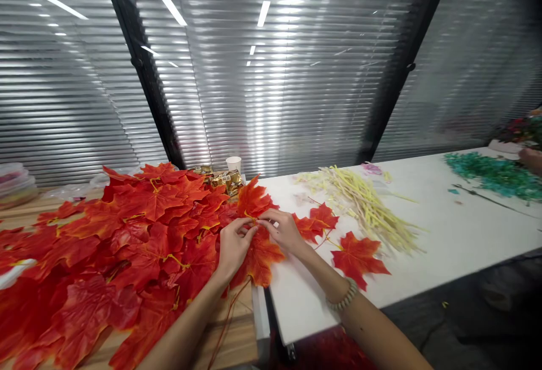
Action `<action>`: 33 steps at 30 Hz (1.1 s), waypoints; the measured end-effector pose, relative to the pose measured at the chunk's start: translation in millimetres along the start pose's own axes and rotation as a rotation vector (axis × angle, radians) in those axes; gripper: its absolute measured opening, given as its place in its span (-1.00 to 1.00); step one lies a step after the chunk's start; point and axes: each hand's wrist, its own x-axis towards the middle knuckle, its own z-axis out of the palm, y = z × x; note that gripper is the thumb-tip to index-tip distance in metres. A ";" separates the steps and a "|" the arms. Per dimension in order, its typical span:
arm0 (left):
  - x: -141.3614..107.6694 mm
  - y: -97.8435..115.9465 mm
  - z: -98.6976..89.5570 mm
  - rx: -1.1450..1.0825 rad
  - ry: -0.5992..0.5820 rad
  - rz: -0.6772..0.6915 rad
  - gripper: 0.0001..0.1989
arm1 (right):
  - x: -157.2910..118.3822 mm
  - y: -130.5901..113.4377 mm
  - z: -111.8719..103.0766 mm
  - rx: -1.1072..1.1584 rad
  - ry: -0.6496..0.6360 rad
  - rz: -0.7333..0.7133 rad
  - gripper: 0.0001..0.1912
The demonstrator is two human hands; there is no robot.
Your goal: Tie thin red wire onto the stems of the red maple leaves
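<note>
My left hand (pixel 234 244) and my right hand (pixel 283 230) meet over the seam between two tables, fingertips pinched together on the stem end of a red-orange artificial maple leaf (pixel 253 199). Another such leaf (pixel 261 260) lies beneath my hands. A large heap of the same red leaves (pixel 127 234) covers the wooden table to the left. Two loose leaves, a small one (pixel 318 220) and a larger one (pixel 358 257), rest on the white table (pixel 457 234) just right of my right hand. A beaded bracelet (pixel 344 297) circles my right wrist.
A pile of pale yellow plastic stems (pixel 364 203) lies on the white table. Green pieces (pixel 495 175) are heaped far right, beside another person's hand (pixel 531 158). A paper cup (pixel 234 164) and gold wrappers (pixel 226 179) sit by the blinds. Stacked plastic containers (pixel 14 183) stand far left.
</note>
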 end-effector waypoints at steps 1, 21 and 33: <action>0.3 -0.9 0.1 0.004 -0.005 0.022 -0.77 | 0.2 0.1 0.7 0.014 0.011 0.003 -0.86; 2.4 -7.4 -0.1 0.153 -0.012 0.184 -0.82 | 2.9 0.7 2.3 0.032 0.113 0.008 -0.89; 1.4 -11.6 1.7 0.345 -0.026 0.316 -0.79 | 0.9 1.9 4.1 -0.053 0.092 -0.080 -0.85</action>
